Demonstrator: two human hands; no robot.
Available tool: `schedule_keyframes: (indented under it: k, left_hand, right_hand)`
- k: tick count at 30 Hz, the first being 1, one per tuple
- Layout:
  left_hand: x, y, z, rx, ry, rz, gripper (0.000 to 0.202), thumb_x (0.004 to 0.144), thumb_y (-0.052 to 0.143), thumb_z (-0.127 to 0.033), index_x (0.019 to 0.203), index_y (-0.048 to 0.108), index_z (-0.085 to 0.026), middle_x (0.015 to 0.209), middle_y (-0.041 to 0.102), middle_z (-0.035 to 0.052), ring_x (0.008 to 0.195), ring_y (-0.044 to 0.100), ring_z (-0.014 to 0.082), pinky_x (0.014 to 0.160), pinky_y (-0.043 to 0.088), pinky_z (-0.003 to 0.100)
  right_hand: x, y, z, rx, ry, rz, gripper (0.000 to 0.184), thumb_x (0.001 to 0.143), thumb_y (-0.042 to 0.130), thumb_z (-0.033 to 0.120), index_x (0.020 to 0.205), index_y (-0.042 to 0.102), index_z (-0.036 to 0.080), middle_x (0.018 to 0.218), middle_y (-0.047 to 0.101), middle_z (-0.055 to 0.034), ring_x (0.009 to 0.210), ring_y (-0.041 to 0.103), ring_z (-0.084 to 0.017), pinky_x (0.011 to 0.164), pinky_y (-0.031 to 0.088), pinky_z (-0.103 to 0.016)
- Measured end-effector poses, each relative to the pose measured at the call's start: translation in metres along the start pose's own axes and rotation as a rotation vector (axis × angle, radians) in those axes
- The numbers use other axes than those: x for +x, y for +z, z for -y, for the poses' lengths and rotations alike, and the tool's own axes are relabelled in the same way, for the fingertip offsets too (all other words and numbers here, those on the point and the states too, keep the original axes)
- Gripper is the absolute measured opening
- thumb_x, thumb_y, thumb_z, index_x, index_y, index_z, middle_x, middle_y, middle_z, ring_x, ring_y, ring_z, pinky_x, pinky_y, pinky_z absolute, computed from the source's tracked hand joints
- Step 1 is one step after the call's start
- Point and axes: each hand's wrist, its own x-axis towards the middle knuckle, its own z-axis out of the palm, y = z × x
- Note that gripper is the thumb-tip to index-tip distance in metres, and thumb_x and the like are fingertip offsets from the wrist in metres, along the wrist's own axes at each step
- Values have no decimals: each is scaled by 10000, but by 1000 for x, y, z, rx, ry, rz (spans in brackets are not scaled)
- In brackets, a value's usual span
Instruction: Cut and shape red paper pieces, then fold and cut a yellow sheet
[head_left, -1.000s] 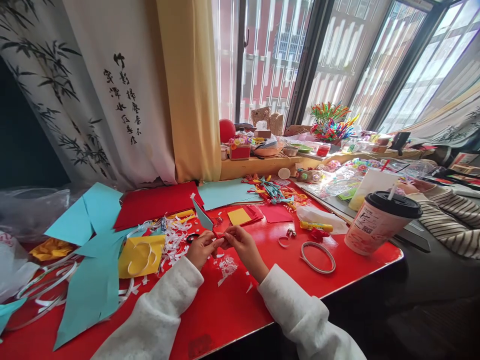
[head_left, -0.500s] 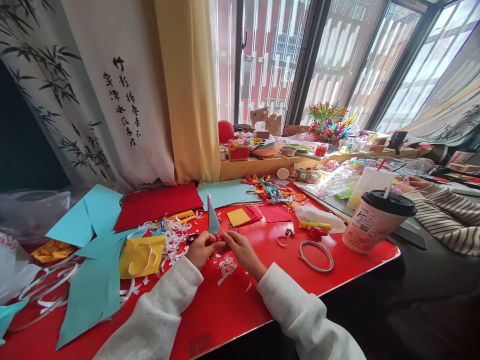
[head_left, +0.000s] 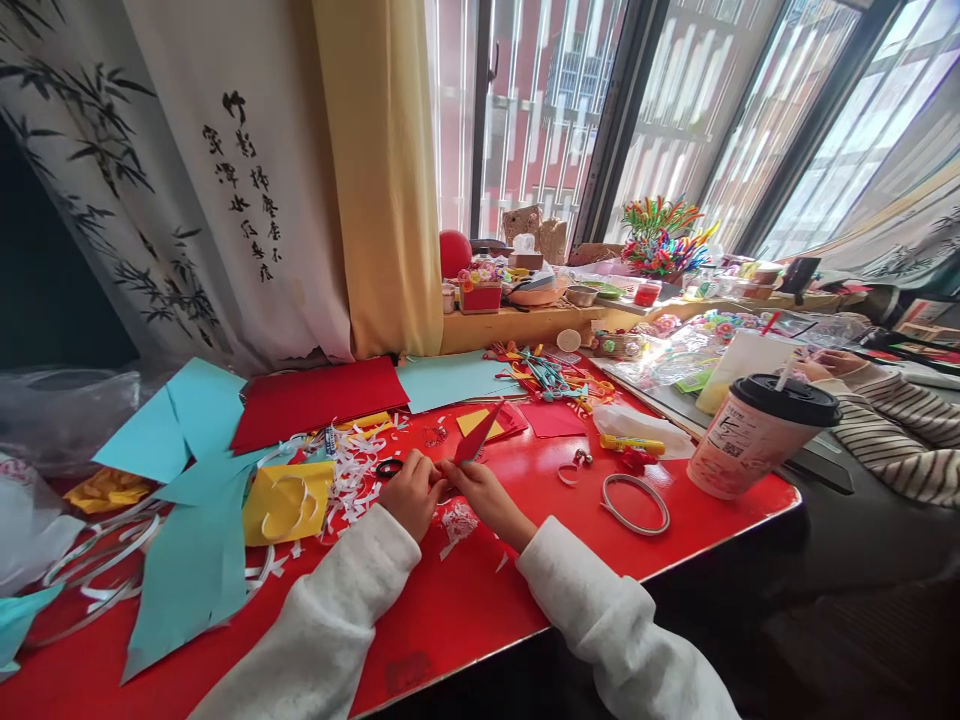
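Note:
A small pointed piece of folded red paper rises from between my fingertips, tilted up and to the right. My right hand pinches its lower end. Closed fingers of my left hand meet that same end from the other side, partly hiding it. Below the hands, white paper scraps lie on the red table. A black ring-shaped item, perhaps a roll of tape, sits just left of my left hand. Behind the folded piece are small yellow and red paper squares.
Teal sheets and a yellow sheet cover the left side. A coiled white strip, a yellow glue stick and a drink cup stand or lie at right. Beyond the cup, another person's striped sleeves rest.
The folded paper has turned: its teal side stood upright before, and now its red side shows, leaning right. My left hand has rolled over, its back more visible.

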Motion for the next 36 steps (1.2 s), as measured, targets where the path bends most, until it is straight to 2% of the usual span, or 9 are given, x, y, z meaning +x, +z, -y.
schedule_keyframes:
  k: [3,6,10,13,16,20,25,29,36]
  left_hand:
    - [1,1,1,-74,3,-16,136,778,446,-312,767,465,-177,799,478,22,657,499,122,579,404,248]
    - [4,-1,4,-152,-61,-36,173,778,451,-317,879,477,-180,874,489,37,679,505,121,627,415,261]
    - [6,-3,5,-243,-84,51,161,790,423,-313,739,506,-184,751,529,9,664,509,119,646,402,258]
    - [7,-4,3,-275,-159,47,210,773,436,-362,705,506,-177,734,522,2,579,484,101,609,397,254]
    - [8,-5,1,-305,-191,67,234,754,450,-397,737,533,-178,765,529,7,571,475,98,602,393,254]
    - [7,-8,-2,-393,-177,104,232,723,493,-393,663,537,-174,664,535,-4,575,482,103,577,383,238]
    - [6,-11,-4,-540,-334,97,261,734,460,-429,668,512,-182,510,467,-39,463,442,97,468,347,224]
    - [6,-14,-7,-508,-213,121,252,772,417,-371,638,505,-177,563,465,-22,488,439,94,497,348,229]
    - [1,-11,-9,-237,14,82,282,826,321,-288,652,509,-172,683,495,38,618,482,125,573,359,247]
  right_hand:
    - [2,-2,4,48,12,-53,360,726,482,458,806,583,122,713,592,-42,659,578,-135,614,471,-266]
    - [0,-3,9,156,55,2,360,725,482,456,879,541,136,732,592,-39,617,592,-130,568,483,-263]
    - [-3,-2,12,166,146,-4,320,693,533,437,799,491,138,751,578,-26,515,587,-108,507,493,-257]
    - [-3,-3,12,177,120,-36,302,688,543,427,726,456,141,690,568,-6,493,583,-110,492,493,-257]
    - [-2,-4,10,195,50,-44,289,695,537,419,743,461,144,657,560,6,520,588,-119,529,499,-273]
    - [0,-4,9,161,23,-73,286,674,567,403,779,496,147,662,558,9,567,589,-124,600,505,-297]
    - [-3,-5,14,149,2,16,315,679,570,367,899,522,147,740,581,-16,663,591,-126,704,484,-306]
    - [-6,-7,13,79,-36,19,209,711,541,298,852,522,145,700,568,-4,644,583,-113,697,478,-296]
    - [-9,-6,3,-195,-137,25,58,777,406,192,785,458,168,648,557,8,567,563,-93,581,475,-252]
